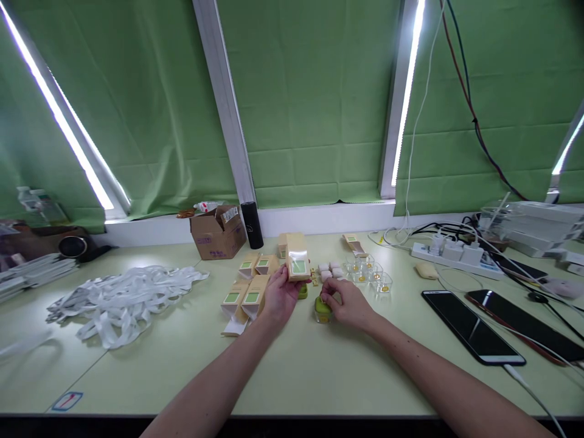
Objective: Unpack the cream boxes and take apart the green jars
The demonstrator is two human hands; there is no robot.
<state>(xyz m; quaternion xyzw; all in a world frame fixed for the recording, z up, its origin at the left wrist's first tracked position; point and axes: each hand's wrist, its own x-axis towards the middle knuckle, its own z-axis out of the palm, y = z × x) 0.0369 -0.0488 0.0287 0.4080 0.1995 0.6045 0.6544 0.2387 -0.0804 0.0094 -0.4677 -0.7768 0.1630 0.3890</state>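
Observation:
My left hand (280,298) is closed around a beige carton (297,252) with a small green window, holding it raised and tilted above the table. My right hand (349,301) pinches the green top of a small clear container (323,315) in front of me. Another green piece (302,292) shows just behind my left hand, partly covered. Several more beige cartons (255,292) stand left of my left hand, some with flaps open. Beyond my right hand sit pale pinkish blocks (325,275) and several clear cups (382,281) with yellow spots at their bottoms.
White ribbon-like strips (123,304) lie heaped at left. A cardboard box (218,234) and a black cylinder (252,225) stand at the back. To the right are two phones (472,325), a power strip (456,258) and tangled cables. One carton (353,243) lies farther back.

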